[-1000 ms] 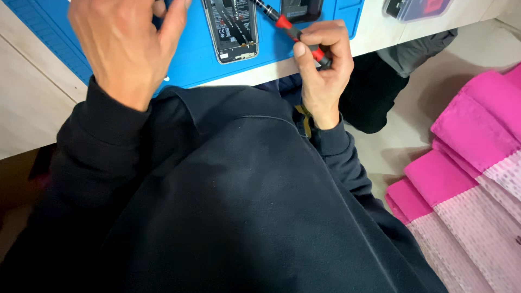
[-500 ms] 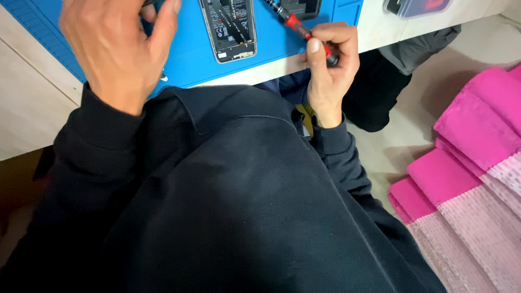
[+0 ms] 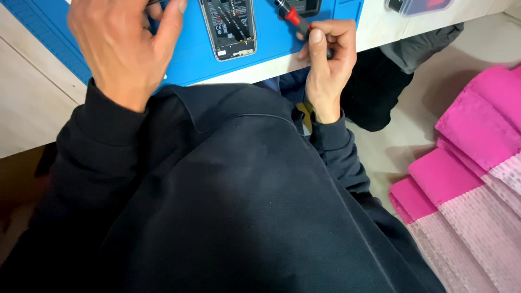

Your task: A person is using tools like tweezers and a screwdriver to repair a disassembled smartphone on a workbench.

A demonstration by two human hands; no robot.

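Blue silicone work mat (image 3: 277, 38) covered the white desk (image 3: 380, 24) up to its near edge, and on it lay an opened smartphone with its back cover off and its dark circuit boards exposed (image 3: 228, 24), flat, close to that near edge. The right hand (image 3: 325, 59) was clenched around a red-and-black precision screwdriver (image 3: 293, 19), thumb laid along the shaft, the tool angled away toward the far side of the desk and just beside the phone's right edge; its tip ran out of view. The left hand (image 3: 122, 46) hovered over the mat to the left of the phone, fingers curled; whether it gripped something small I could not tell.

Risk, as I judged it: the phone sat near the desk's near edge, so a nudge from either wrist could have pushed it off into the dark-clothed lap (image 3: 233, 201). With the boards bare, a slipping driver tip might have scratched a component. A loosened screw could have rolled off the mat and vanished toward the folded pink cloth (image 3: 467, 179) on the floor.
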